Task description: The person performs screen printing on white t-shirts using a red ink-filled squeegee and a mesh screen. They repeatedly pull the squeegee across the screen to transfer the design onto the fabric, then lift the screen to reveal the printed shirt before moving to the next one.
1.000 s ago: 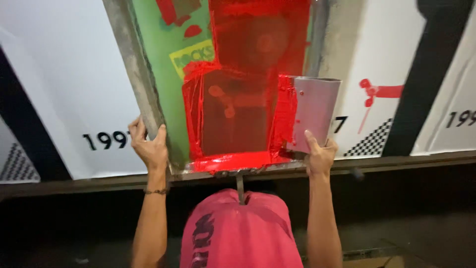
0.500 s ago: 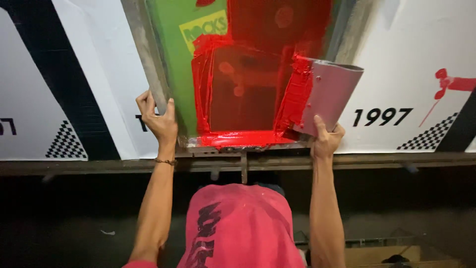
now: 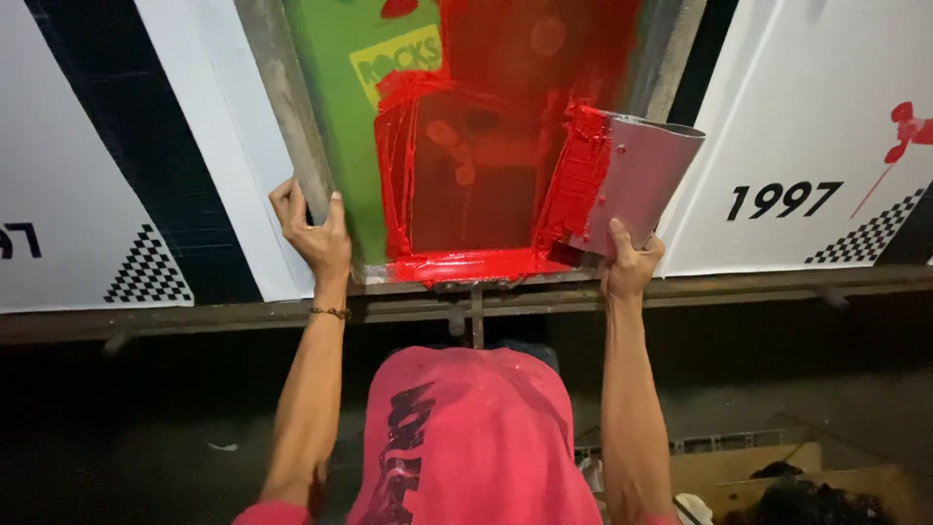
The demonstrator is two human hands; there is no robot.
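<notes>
Spanning the whole upper view, white printed panels point(image 3: 807, 146) with black bands and checker patches lie side by side on a long desk point(image 3: 758, 284), its metal edge running left to right. Next in size, 1 screen printing frame point(image 3: 292, 117) sits on the middle panel, mesh green at left and flooded with red ink point(image 3: 476, 264) across the centre, a thick bead pooled along the near edge. Below, a red shirt point(image 3: 466, 437) fills the bottom centre.

Grey metal scraper point(image 3: 637, 185) stands tilted at the mesh's right side, left edge loaded with ink, touching the red patch. Right hand point(image 3: 630, 262) pinches its lower corner, thumb on the face. Left hand point(image 3: 316, 228) is wrapped around the frame's left rail, fingers curled shut on it, a thin bracelet point(image 3: 332, 313) at the wrist.

Step, judged: gathering ink back onto the mesh. Next move likely needs the blade kept flat and the frame held steady.

Floor under the desk is dark; a cardboard box point(image 3: 807, 481) sits at lower right.
</notes>
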